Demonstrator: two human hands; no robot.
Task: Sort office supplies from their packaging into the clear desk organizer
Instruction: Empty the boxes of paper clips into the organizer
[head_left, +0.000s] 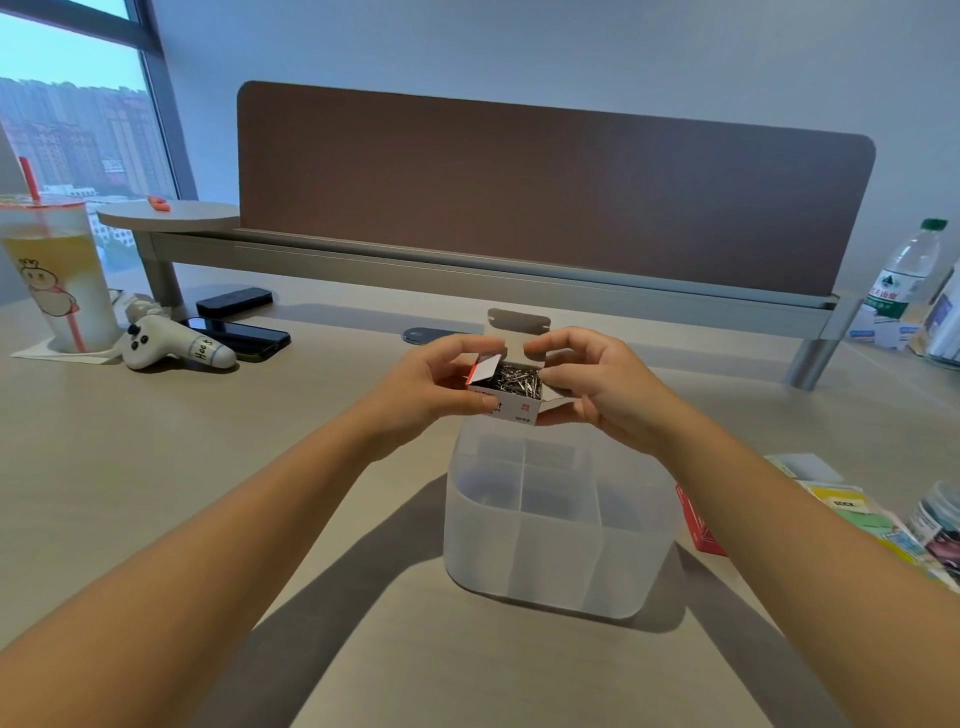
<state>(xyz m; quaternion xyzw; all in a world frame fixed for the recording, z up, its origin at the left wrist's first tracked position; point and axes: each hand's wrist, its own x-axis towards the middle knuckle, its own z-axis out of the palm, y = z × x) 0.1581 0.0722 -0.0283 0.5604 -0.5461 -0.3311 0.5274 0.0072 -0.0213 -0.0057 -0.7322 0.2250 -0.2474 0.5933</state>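
Observation:
A small white and red cardboard box (514, 410) of silver paper clips (517, 380) is held above the back of the clear desk organizer (550, 566). Its lid flap (518, 323) stands open and upright. My left hand (431, 382) grips the box's left side, thumb on the front and fingers on a side flap. My right hand (597, 387) pinches the right side flap and supports the box underneath. The organizer sits on the desk with several compartments; its front ones look bare, the back ones are blurred.
A red box (698, 525), sticky note packs (852, 506) and a jar (940, 519) lie to the right. A drink cup (57, 275), a white toy (171, 348) and two phones (244, 338) sit at the left. A water bottle (906, 270) stands far right. A brown divider panel (545, 192) runs along the back.

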